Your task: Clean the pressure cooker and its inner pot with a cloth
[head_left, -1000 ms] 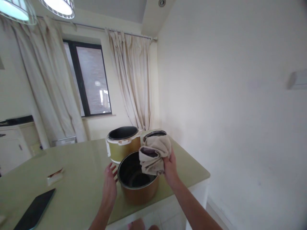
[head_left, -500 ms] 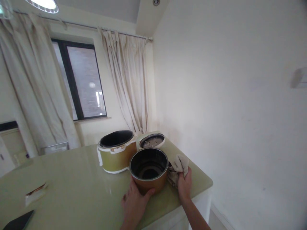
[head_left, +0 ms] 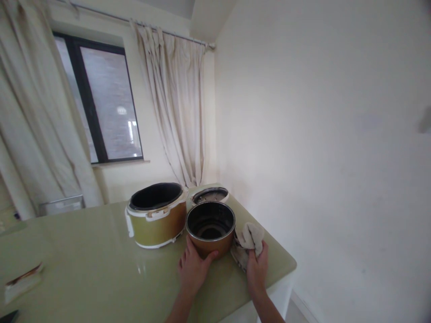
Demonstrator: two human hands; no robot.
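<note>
Both hands are occupied: the inner pot (head_left: 215, 247) is steadied at its near side by the spread left hand (head_left: 195, 271), and a bunched cloth (head_left: 252, 237) is gripped by the right hand (head_left: 257, 271). The cloth, held over the pot's mouth a second ago, is now placed beside its outer right wall, leaving the interior uncovered. Beyond the left hand, the cooker body (head_left: 156, 229) is seen.

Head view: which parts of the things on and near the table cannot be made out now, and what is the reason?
All in the head view:
- Pot: part of its lower wall is hidden by the left hand.
- Right hand: some fingertips are hidden by the cloth.
- Lid: near edge hidden behind the pot.
- Cooker: inside bottom hidden by its near wall.
- Dark flat object: cut off by the picture's lower left corner.
</note>
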